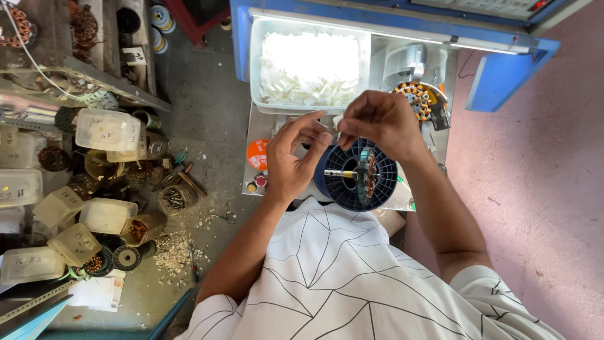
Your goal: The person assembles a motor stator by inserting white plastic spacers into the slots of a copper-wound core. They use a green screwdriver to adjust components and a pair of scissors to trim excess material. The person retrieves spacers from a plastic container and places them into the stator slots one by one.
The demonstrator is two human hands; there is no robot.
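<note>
Cluttered workshop floor [207, 107], blue-framed machine table [402, 53] ahead. Dark round motor core [360, 174] stands on table edge below both hands. Right hand [380, 123] grip pinched on small white slip [338, 122]; left hand [294, 158] grip half open, fingertips beside it, holding nothing. White tray [309, 68] behind.

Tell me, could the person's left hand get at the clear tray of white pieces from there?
Probably yes: the left hand is just below the clear tray of white pieces, which is open-topped, with nothing between them.

dark blue spool [352, 182], white line-patterned shirt [340, 277], blue machine frame [503, 69]
</note>
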